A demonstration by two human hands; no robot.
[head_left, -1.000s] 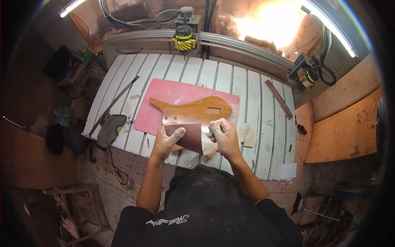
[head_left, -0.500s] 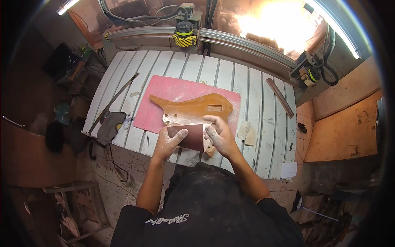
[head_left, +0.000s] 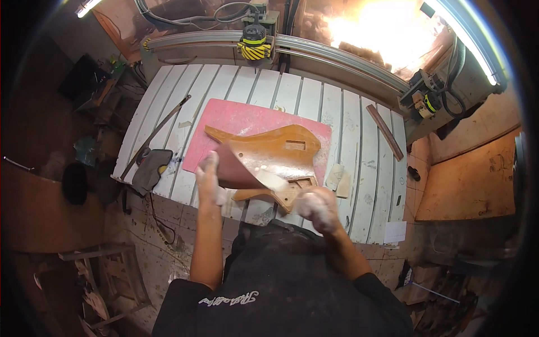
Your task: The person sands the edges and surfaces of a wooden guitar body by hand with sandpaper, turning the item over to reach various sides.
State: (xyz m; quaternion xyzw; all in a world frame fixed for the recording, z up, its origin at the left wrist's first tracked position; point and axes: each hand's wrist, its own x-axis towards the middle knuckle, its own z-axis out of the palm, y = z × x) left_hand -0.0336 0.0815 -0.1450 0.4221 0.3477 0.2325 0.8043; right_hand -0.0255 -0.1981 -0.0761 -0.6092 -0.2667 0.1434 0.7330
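Observation:
A dark reddish-brown sheet of sandpaper [head_left: 234, 170] is in my left hand [head_left: 209, 181], gripped at its left edge and bowed so that the pale back shows at its right end. My right hand [head_left: 319, 209], whitened with dust and blurred by motion, is beside the sheet's right end. Its fingers look curled, but whether they touch the sheet I cannot tell. Beneath the sheet lies an orange-brown wooden guitar body [head_left: 269, 147] with a rectangular slot and a larger routed cavity. The sandpaper hides part of it. A pink board [head_left: 222, 115] lies under the body.
The white slatted table [head_left: 168, 106] carries a long dark bar, a grey cloth-like item [head_left: 151, 167], pale scraps [head_left: 338, 181] and a brown wooden strip [head_left: 384, 132]. A machine rail with a black-and-yellow tool head [head_left: 254, 44] spans the far edge.
My hands have moved apart, the left one leftward and the right one down to the right. The sandpaper went from flat to bowed and shifted left, uncovering the routed cavity.

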